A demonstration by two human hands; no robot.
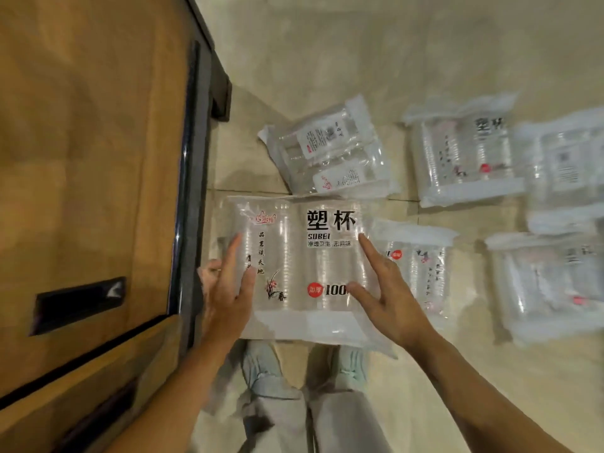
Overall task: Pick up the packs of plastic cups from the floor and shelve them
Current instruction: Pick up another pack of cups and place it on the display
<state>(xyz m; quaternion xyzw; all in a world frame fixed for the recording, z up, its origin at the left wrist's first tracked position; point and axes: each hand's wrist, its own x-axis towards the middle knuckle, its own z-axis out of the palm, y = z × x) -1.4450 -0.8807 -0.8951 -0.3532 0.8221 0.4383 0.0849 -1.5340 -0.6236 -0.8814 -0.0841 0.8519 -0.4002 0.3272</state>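
A clear pack of plastic cups (294, 256) with black printed lettering is lifted off the floor in front of me, held flat between both hands. My left hand (225, 292) grips its left edge, index finger and thumb on top and the other fingers curled underneath. My right hand (385, 289) holds the right edge, with thumb and index finger lying on the top face. More packs lie on the tiled floor: one (330, 152) just beyond the held pack, one (421, 266) partly under my right hand, and others (464, 155) (549, 289) to the right.
A wooden shelf unit (98, 158) with a dark frame (189, 191) fills the left side, close to the held pack. My legs and shoes (261, 364) are directly below the pack. Beige floor tiles (359, 60) stretch beyond the packs.
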